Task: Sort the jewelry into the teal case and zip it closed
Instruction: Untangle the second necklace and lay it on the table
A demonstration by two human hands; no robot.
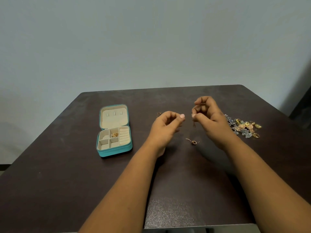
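Two bare hands hover over a dark table point(168, 190), each with fingers curled. Taking the teal case point(114, 132) as the landmark: it lies open on the table, lid back, cream compartments showing, gold pieces point(115, 135) in one upper middle cell. Right of the case, the left hand point(165, 126) pinches thumb to forefinger, its grip narrow; what it holds is too fine to tell. Further right, the right hand point(207, 115) pinches a thin chain point(194, 123) that dangles below its fingertips. Far right of the case lies a jewelry heap point(244, 127). Between the hands, nearer the viewer, a small ring piece point(193, 142) rests on the table.
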